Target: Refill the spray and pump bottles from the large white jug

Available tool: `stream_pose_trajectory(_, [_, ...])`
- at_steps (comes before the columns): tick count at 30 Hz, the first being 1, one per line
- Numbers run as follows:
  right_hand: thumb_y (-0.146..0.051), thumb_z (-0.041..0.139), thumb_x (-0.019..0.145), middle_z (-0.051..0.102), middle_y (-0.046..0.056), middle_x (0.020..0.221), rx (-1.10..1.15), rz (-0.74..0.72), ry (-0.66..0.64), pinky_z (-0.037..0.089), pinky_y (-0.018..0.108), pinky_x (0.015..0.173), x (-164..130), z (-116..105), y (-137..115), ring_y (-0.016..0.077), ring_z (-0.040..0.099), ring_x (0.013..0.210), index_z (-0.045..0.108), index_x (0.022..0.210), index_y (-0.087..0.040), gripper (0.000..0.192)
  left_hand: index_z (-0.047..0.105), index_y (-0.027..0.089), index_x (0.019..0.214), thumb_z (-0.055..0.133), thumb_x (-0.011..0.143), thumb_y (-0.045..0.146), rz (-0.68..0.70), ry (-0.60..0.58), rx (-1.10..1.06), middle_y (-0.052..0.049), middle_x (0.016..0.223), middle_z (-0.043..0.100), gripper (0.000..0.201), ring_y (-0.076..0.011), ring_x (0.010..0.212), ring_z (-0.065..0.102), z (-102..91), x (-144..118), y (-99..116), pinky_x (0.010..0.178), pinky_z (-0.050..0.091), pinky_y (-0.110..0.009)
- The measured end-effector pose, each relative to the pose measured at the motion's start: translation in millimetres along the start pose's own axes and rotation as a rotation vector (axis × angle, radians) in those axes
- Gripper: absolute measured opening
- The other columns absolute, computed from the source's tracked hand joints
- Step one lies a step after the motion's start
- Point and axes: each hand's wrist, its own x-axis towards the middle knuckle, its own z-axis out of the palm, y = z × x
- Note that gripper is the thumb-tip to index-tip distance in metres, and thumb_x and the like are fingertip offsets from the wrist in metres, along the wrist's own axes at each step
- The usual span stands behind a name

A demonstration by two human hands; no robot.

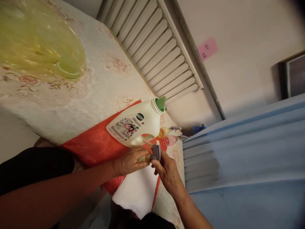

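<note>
Small yellow spray bottle with grey trigger head (152, 155) held over white cloth (138, 190), near white plastic detergent jug with green spout (137, 124) on red sheet (92, 144). Left hand (130, 160) closed around bottle body; right hand (166, 171) pinches trigger head. Two more spray bottles (170, 136) just beyond.

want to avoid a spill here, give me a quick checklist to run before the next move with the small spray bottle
1. Left hand grips the small spray bottle: ok.
2. Right hand on the grey spray head: ok.
3. Spray head fully screwed on: cannot tell, fingers hide the joint.
4. White detergent jug capped: not ok, mouth open with a green funnel in it.
5. Red plastic sheet and white cloth beneath the work: ok.
6. Two other small spray bottles clear of the hands: ok, apart.
</note>
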Motion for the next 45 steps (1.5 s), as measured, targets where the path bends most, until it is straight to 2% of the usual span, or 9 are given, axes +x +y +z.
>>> stream_pose_trajectory(5, [-0.051, 0.06, 0.09, 0.066, 0.01, 0.118, -0.104, -0.269, 0.042, 0.054, 0.035, 0.074, -11.6, -29.1, 9.1, 0.0199, 0.063, 0.082, 0.028, 0.15, -0.026, 0.072, 0.064, 0.02, 0.11, 0.054, 0.093, 0.036, 0.011, -0.009, -0.002, -0.007, 0.103, 0.069, 0.026, -0.0221, 0.102, 0.06, -1.0, 2.9, 1.5, 0.096, 0.045, -0.036])
stream_pose_trajectory(11, [-0.007, 0.049, 0.094, 0.042, 0.01, 0.15, -0.581, -0.633, 0.152, 0.045, 0.05, 0.1, -5.0, -40.2, 8.6, 0.0281, 0.047, 0.128, 0.043, 0.143, -0.036, 0.057, 0.062, 0.02, 0.117, 0.054, 0.093, 0.033, 0.002, -0.042, -0.044, -0.009, 0.116, 0.067, 0.028, -0.023, 0.11, 0.059, -4.4, 2.1, 4.2, 0.101, 0.044, -0.038])
stream_pose_trajectory(17, [-0.013, 0.058, 0.092, 0.057, 0.007, 0.138, -0.747, -0.762, 0.065, 0.042, 0.054, 0.102, 15.0, -36.1, 0.3, 0.0311, 0.041, 0.131, 0.062, 0.123, -0.03, 0.035, 0.061, 0.018, 0.116, 0.058, 0.09, 0.035, -0.036, -0.016, 0.023, -0.009, 0.112, 0.068, 0.03, -0.0241, 0.107, 0.06, -1.9, 0.2, 1.0, 0.098, 0.045, -0.038])
stream_pose_trajectory(22, [-0.018, 0.058, 0.093, 0.073, 0.005, 0.102, -0.701, -0.683, 0.057, 0.036, 0.055, 0.1, 17.7, -30.2, -6.8, 0.0331, 0.047, 0.124, 0.066, 0.108, -0.025, 0.018, 0.063, 0.019, 0.099, 0.054, 0.092, 0.037, -0.031, -0.027, 0.056, -0.003, 0.09, 0.067, 0.022, -0.0198, 0.088, 0.061, -0.9, 1.3, 2.5, 0.085, 0.047, -0.033])
stream_pose_trajectory(26, [-0.024, 0.055, 0.095, 0.07, 0.008, 0.085, -0.659, -0.493, 0.006, 0.045, 0.041, 0.081, 13.8, -20.2, -16.4, 0.0261, 0.06, 0.09, 0.064, 0.093, -0.019, 0.01, 0.062, 0.018, 0.1, 0.055, 0.091, 0.041, -0.039, -0.017, 0.072, -0.005, 0.092, 0.067, 0.026, -0.0215, 0.09, 0.061, -0.1, -0.6, 1.9, 0.085, 0.047, -0.034])
stream_pose_trajectory(32, [-0.027, 0.06, 0.091, 0.066, 0.006, 0.064, -0.789, -0.179, 0.035, 0.038, 0.03, 0.056, 12.1, -7.3, -28.3, 0.0216, 0.059, 0.058, 0.064, 0.084, -0.018, 0.012, 0.061, 0.02, 0.09, 0.056, 0.089, 0.043, -0.066, -0.02, 0.089, -0.003, 0.086, 0.065, 0.024, -0.0208, 0.087, 0.061, -2.1, -1.6, 4.0, 0.085, 0.047, -0.034])
stream_pose_trajectory(39, [-0.04, 0.054, 0.095, 0.073, 0.009, 0.09, -0.321, -0.119, -0.011, 0.052, 0.032, 0.068, 6.0, -30.1, -26.9, 0.0201, 0.068, 0.069, 0.058, 0.126, -0.018, 0.039, 0.062, 0.019, 0.102, 0.061, 0.087, 0.033, -0.068, -0.047, 0.062, -0.004, 0.096, 0.067, 0.021, -0.0215, 0.093, 0.061, -5.0, -1.8, 6.2, 0.088, 0.047, -0.034])
stream_pose_trajectory(42, [-0.041, 0.049, 0.096, 0.072, 0.009, 0.104, -0.117, -0.073, 0.094, 0.054, 0.034, 0.077, 4.8, -43.0, -2.5, 0.0205, 0.069, 0.083, 0.059, 0.125, -0.022, 0.036, 0.06, 0.02, 0.113, 0.061, 0.086, 0.03, -0.073, -0.05, 0.048, -0.004, 0.103, 0.067, 0.028, -0.022, 0.099, 0.061, -4.2, -3.1, 4.7, 0.093, 0.046, -0.035])
stream_pose_trajectory(45, [-0.036, 0.061, 0.088, 0.074, 0.007, 0.095, 0.092, -0.069, 0.151, 0.053, 0.038, 0.085, 7.8, -40.5, 36.3, 0.0217, 0.069, 0.089, 0.063, 0.117, -0.022, 0.033, 0.06, 0.02, 0.111, 0.065, 0.082, 0.03, -0.133, -0.047, 0.067, -0.004, 0.102, 0.067, 0.03, -0.0233, 0.099, 0.06, -4.6, -4.9, 4.5, 0.094, 0.046, -0.037])
